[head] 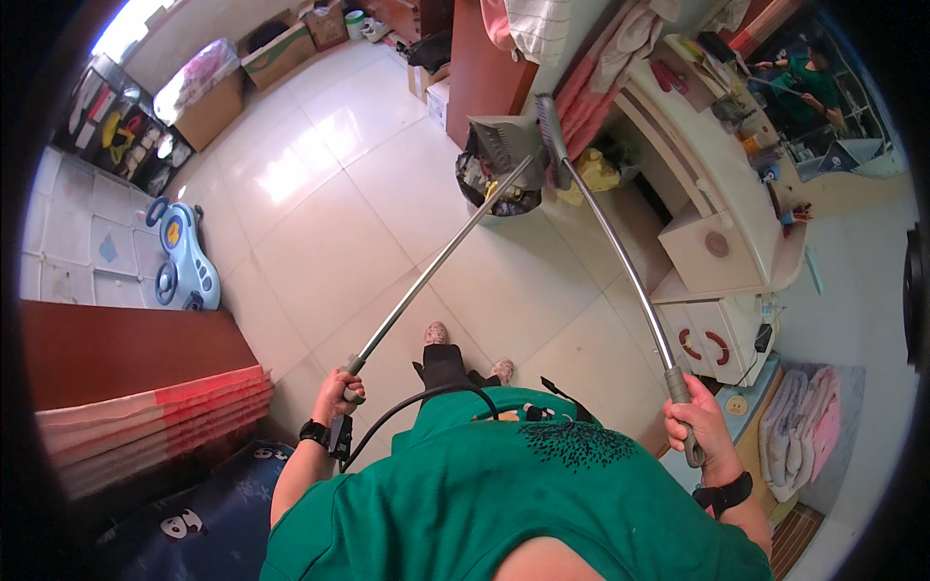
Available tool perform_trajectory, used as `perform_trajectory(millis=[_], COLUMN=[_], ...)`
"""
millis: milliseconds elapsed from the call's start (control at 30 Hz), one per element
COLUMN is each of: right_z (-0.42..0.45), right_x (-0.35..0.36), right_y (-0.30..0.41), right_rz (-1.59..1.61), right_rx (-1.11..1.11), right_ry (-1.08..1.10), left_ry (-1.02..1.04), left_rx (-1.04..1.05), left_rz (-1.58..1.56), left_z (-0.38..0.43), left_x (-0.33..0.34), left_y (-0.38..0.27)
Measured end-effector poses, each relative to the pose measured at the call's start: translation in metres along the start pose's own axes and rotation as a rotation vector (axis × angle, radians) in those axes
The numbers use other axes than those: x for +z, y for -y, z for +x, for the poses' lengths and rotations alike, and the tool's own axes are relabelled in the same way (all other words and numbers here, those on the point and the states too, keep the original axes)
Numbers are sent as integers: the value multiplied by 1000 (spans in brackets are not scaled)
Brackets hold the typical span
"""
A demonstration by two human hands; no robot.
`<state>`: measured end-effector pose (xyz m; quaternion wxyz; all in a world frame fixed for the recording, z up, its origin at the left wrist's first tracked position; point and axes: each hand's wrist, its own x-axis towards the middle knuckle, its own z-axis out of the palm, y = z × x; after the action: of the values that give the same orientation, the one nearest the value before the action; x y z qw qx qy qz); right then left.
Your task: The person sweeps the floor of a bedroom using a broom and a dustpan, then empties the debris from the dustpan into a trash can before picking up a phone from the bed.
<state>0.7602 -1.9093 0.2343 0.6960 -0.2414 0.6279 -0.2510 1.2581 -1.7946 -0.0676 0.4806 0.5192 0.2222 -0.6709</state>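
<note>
My left hand (336,401) grips the end of a metal-poled handle that runs up to a grey toothed dustpan (507,141). The dustpan is tilted over a waste bin lined with a black bag (519,207), which holds mixed rubbish. In my right hand (703,425) is the grey grip of a broom (621,247) with a metal pole. Its grey head (554,134) stands upright right beside the dustpan; whether the two touch, I cannot tell.
Right of the bin are a yellow plastic bag (592,178) and a cream dressing table (748,240) with a mirror (814,94). A blue ride-on toy car (185,254) leans at the left. Cardboard boxes (280,57) line the far wall. A bed corner (203,508) lies lower left.
</note>
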Motion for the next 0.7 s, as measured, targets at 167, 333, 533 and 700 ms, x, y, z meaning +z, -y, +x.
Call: perform_trajectory(millis=[167, 333, 533, 700], right_z=[4, 9, 9, 14], right_x=[-9, -23, -35, -57], right_y=[-2, -9, -20, -39], right_rz=[-45, -48, -2, 54], right_rx=[19, 19, 20, 54], right_ry=[18, 11, 1, -24], left_ry=[68, 38, 114, 87], left_rx=[19, 37, 5, 57], left_rz=[-14, -21, 11, 141], left_z=[-7, -22, -23, -38], left_x=[4, 8, -2, 4], left_y=[14, 20, 23, 20])
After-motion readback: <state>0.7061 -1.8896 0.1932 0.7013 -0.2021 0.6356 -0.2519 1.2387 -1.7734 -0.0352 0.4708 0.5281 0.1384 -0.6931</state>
